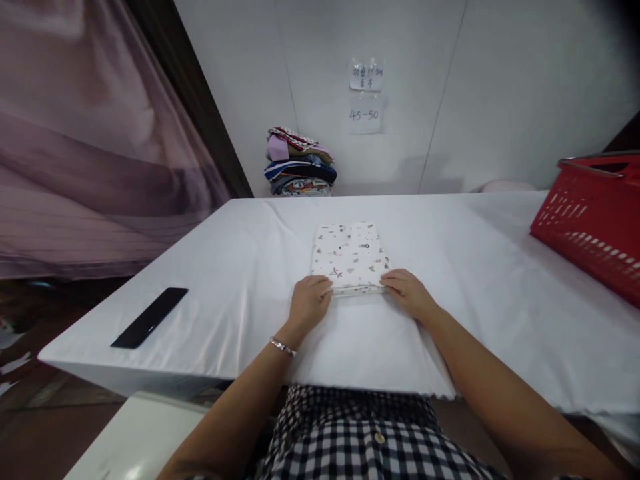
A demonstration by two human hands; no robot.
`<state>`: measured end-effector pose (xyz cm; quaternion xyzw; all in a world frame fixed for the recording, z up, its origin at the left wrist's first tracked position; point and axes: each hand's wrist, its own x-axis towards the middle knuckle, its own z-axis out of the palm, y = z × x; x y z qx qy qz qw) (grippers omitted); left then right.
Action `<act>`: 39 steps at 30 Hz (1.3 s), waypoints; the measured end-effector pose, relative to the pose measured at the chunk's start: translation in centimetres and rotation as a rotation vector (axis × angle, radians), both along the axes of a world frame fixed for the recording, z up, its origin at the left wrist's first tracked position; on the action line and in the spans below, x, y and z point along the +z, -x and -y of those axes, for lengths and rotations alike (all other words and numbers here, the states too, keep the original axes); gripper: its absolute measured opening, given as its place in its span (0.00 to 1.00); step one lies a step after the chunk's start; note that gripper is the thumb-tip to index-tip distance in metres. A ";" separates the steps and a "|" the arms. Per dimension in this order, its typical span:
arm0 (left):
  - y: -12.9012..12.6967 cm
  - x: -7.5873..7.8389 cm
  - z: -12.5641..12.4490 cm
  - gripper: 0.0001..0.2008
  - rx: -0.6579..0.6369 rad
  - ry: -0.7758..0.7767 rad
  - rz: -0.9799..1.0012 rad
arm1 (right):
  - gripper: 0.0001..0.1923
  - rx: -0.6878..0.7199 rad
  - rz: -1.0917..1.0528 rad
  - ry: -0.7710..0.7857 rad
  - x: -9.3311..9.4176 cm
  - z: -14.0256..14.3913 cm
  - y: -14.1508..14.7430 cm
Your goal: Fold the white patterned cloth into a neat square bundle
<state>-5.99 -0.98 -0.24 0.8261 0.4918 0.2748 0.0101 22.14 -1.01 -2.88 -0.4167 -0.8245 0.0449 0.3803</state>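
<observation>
1. Your fingers first: both sets are curled down over the near edge of the folded cloth (349, 257), tips pressed on its top layer and thumbs tucked low at the edge. So they're narrow and gripping that edge, not spread out.

2. The cloth itself is a neat, flat rectangle, folded into several layers you can see stacked at the near edge. It's white or cream with a scatter of tiny dark and tan motifs, too small to make out. It lies square on the white table (500, 280), roughly centred, long side running away from you.

3. Your left hand (309, 301) sits at the cloth's near left corner, knuckles up and wrist bent slightly, with a thin silver bracelet (283, 347) on it. Your right hand (409, 293) mirrors it at the near right corner. Both forearms are bare and angle in toward the cloth from either side of your checked shirt (370, 440).

4. Other stuff, all placed from the cloth: a black phone (149, 317) lies flat well off to the left near the table's edge, a red basket (593, 220) sits far right, and a pile of folded clothes (299, 162) is stacked beyond it against the wall, under two paper notes (367, 97).
</observation>
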 end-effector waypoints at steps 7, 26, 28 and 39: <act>-4.2 0.0 -0.8 0.16 -0.214 -0.081 -0.193 | 0.13 0.006 -0.014 -0.010 0.1 0.1 0.2; -3.8 -1.0 -1.4 0.15 -0.237 -0.048 -0.184 | 0.22 -0.074 0.321 0.080 0.3 1.2 3.6; -3.1 -0.1 -1.6 0.15 -0.222 0.005 -0.120 | 0.22 -0.061 0.294 0.085 0.2 1.3 3.4; -1.9 -1.2 -3.3 0.19 -0.029 0.138 -0.199 | 0.13 -0.448 -0.143 0.198 2.4 -2.3 2.2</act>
